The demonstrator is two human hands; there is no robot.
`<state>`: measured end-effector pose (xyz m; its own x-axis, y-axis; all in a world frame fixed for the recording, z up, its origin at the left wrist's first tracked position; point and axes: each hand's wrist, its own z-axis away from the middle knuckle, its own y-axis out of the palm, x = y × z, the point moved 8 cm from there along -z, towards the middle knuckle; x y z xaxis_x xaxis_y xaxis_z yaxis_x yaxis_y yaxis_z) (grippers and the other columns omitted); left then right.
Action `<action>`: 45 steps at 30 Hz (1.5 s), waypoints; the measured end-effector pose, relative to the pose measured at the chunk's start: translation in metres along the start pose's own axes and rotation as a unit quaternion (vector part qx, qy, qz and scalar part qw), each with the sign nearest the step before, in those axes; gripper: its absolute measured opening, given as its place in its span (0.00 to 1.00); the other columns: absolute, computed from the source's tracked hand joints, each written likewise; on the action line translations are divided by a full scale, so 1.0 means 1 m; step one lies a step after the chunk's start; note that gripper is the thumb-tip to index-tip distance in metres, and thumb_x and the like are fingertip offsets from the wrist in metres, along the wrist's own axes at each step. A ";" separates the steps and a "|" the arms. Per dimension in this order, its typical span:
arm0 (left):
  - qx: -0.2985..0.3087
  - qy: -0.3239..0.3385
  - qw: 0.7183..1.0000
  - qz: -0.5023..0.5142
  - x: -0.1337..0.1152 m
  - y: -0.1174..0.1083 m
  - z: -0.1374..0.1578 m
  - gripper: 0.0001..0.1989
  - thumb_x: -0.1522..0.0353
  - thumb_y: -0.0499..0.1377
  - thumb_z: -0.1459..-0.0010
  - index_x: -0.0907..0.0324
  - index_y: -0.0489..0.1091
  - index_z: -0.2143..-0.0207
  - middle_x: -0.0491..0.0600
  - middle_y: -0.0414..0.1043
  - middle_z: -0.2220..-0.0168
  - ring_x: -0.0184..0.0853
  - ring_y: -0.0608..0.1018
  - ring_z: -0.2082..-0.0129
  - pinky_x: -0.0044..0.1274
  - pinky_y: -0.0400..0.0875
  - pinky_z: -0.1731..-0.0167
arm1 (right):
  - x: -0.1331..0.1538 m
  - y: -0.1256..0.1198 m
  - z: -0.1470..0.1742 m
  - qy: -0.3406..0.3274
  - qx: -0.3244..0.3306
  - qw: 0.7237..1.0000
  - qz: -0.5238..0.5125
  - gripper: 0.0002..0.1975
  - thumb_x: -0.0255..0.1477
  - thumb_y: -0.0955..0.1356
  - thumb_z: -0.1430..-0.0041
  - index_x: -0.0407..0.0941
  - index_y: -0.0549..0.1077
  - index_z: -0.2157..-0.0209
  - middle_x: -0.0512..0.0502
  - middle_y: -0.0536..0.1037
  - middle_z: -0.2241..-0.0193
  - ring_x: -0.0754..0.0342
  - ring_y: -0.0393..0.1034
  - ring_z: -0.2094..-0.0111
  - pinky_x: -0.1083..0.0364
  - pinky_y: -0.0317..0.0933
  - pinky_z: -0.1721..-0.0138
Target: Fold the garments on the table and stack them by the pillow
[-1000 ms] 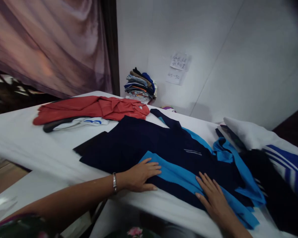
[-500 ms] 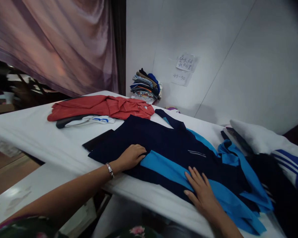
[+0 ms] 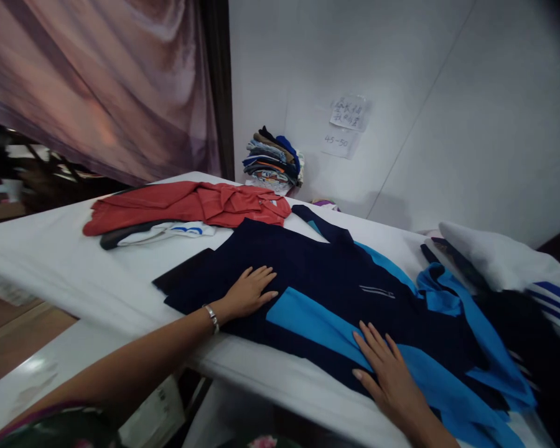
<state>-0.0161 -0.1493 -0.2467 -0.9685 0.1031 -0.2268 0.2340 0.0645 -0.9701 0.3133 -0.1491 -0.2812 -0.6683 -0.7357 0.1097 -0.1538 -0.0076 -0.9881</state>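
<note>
1. Left hand (image 3: 249, 291) and right hand (image 3: 386, 370) lie flat, fingers spread, on the navy-and-blue shirt (image 3: 326, 280) spread across the white table (image 3: 74, 261).
2. Red garment (image 3: 186, 202) and folded stack (image 3: 273, 158) lie beyond; striped clothes (image 3: 532, 280) crowd the right.
3. Right forearm is cut off.
4. Bare table lies left.

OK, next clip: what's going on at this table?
A person has a navy and bright blue shirt spread out on a white-covered table. Both hands lie flat on it, palms down: the left hand on the navy part near its left end, the right hand on the blue band near the table's front edge. Neither grips the cloth. Behind lie a red shirt on a white garment, and a stack of folded clothes stands against the wall.
</note>
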 end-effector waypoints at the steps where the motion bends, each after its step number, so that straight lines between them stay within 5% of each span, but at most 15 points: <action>1: 0.011 -0.003 1.000 0.008 0.002 0.003 0.000 0.29 0.53 0.47 0.37 0.59 0.59 0.39 0.57 0.57 0.36 0.45 0.57 0.35 0.43 0.48 0.39 | -0.001 0.001 0.001 -0.004 -0.009 1.000 0.002 0.33 0.43 0.60 0.36 0.57 0.42 0.34 0.49 0.49 0.34 0.40 0.45 0.34 0.33 0.48 0.38; 4: 0.021 -0.009 0.999 0.044 0.010 0.000 -0.003 0.30 0.52 0.45 0.37 0.59 0.61 0.40 0.57 0.57 0.36 0.43 0.59 0.36 0.40 0.50 0.38 | -0.004 0.003 0.002 -0.008 -0.031 0.999 0.005 0.35 0.42 0.62 0.38 0.61 0.41 0.34 0.52 0.50 0.34 0.39 0.48 0.35 0.35 0.53 0.39; 7: -0.038 -0.053 0.997 0.048 0.036 -0.029 -0.016 0.28 0.53 0.45 0.37 0.60 0.66 0.44 0.56 0.62 0.38 0.40 0.63 0.38 0.32 0.55 0.40 | -0.006 0.006 0.003 -0.003 -0.030 0.999 0.014 0.36 0.42 0.62 0.39 0.63 0.39 0.34 0.53 0.51 0.35 0.39 0.48 0.36 0.34 0.56 0.41; 9: -0.078 -0.137 0.987 0.009 0.070 -0.050 -0.026 0.27 0.54 0.45 0.37 0.61 0.67 0.46 0.58 0.62 0.39 0.42 0.64 0.39 0.32 0.57 0.41 | -0.007 0.007 0.003 -0.001 -0.026 1.000 0.018 0.37 0.43 0.61 0.39 0.63 0.37 0.34 0.53 0.51 0.35 0.40 0.48 0.36 0.34 0.57 0.41; 12: -0.061 -0.292 0.954 -0.030 0.129 -0.062 -0.037 0.28 0.53 0.46 0.39 0.63 0.65 0.46 0.62 0.64 0.41 0.49 0.68 0.43 0.36 0.63 0.47 | -0.007 0.007 0.003 0.003 -0.024 1.000 0.017 0.37 0.43 0.62 0.40 0.64 0.38 0.35 0.54 0.51 0.35 0.40 0.47 0.36 0.35 0.57 0.41; 15: -0.044 -0.355 0.933 -0.032 0.161 -0.062 -0.047 0.30 0.52 0.49 0.41 0.66 0.64 0.47 0.66 0.67 0.46 0.54 0.69 0.45 0.38 0.66 0.52 | -0.006 0.007 0.003 0.012 -0.011 1.000 0.017 0.36 0.43 0.61 0.39 0.64 0.39 0.35 0.54 0.50 0.35 0.40 0.46 0.36 0.35 0.57 0.40; 19: -0.041 -0.370 0.928 -0.027 0.172 -0.058 -0.059 0.30 0.55 0.50 0.42 0.70 0.62 0.46 0.70 0.68 0.48 0.53 0.73 0.49 0.35 0.68 0.57 | -0.002 0.003 0.001 0.021 0.026 0.999 0.004 0.34 0.43 0.60 0.37 0.61 0.40 0.34 0.53 0.47 0.34 0.40 0.43 0.35 0.34 0.51 0.38; 25: -0.042 -0.347 0.937 -0.024 0.173 -0.056 -0.065 0.23 0.61 0.46 0.40 0.63 0.63 0.46 0.64 0.73 0.51 0.50 0.75 0.52 0.32 0.68 0.61 | 0.004 -0.007 -0.004 0.038 0.057 0.997 -0.030 0.33 0.44 0.60 0.36 0.59 0.42 0.34 0.50 0.46 0.33 0.40 0.41 0.34 0.33 0.44 0.37; 30: -0.014 -0.352 0.935 -0.038 0.176 -0.051 -0.059 0.22 0.62 0.44 0.38 0.66 0.65 0.51 0.67 0.74 0.55 0.53 0.76 0.55 0.35 0.68 0.62 | 0.008 -0.014 -0.007 0.025 0.038 0.998 -0.051 0.32 0.43 0.62 0.37 0.57 0.46 0.34 0.47 0.48 0.34 0.40 0.43 0.34 0.34 0.45 0.38; 34: -0.041 -0.304 0.950 -0.050 0.160 -0.067 -0.059 0.25 0.60 0.42 0.36 0.71 0.64 0.51 0.68 0.70 0.51 0.54 0.74 0.51 0.38 0.69 0.58 | 0.009 -0.022 -0.008 0.026 0.017 0.997 -0.073 0.33 0.43 0.63 0.38 0.56 0.48 0.34 0.47 0.49 0.34 0.39 0.46 0.34 0.33 0.46 0.38; 38: -0.142 -0.151 0.976 -0.067 0.107 -0.089 -0.074 0.34 0.55 0.36 0.34 0.77 0.59 0.45 0.67 0.64 0.45 0.54 0.68 0.44 0.43 0.64 0.48 | 0.012 -0.029 -0.011 0.041 0.037 0.993 -0.102 0.35 0.47 0.64 0.40 0.57 0.49 0.35 0.45 0.49 0.34 0.38 0.43 0.34 0.31 0.42 0.38; 42: -0.094 -0.017 0.995 0.037 0.020 -0.060 -0.081 0.34 0.51 0.42 0.37 0.70 0.63 0.44 0.61 0.65 0.42 0.45 0.67 0.42 0.36 0.61 0.43 | 0.024 -0.038 -0.022 0.042 0.014 0.993 -0.109 0.38 0.49 0.64 0.41 0.56 0.46 0.34 0.45 0.44 0.33 0.39 0.38 0.33 0.31 0.36 0.37; 45: -0.039 0.140 0.988 0.047 -0.057 -0.022 -0.063 0.31 0.49 0.47 0.40 0.56 0.64 0.42 0.54 0.61 0.38 0.45 0.61 0.37 0.42 0.51 0.38 | 0.035 -0.030 -0.031 0.032 0.012 0.993 -0.112 0.38 0.51 0.63 0.41 0.57 0.46 0.34 0.45 0.44 0.33 0.39 0.38 0.33 0.31 0.34 0.37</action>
<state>0.0394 -0.0941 -0.2070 -0.8831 0.3817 -0.2730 0.3390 0.1167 -0.9335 0.2718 -0.1536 -0.2443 -0.6637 -0.6699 0.3328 -0.2871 -0.1826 -0.9403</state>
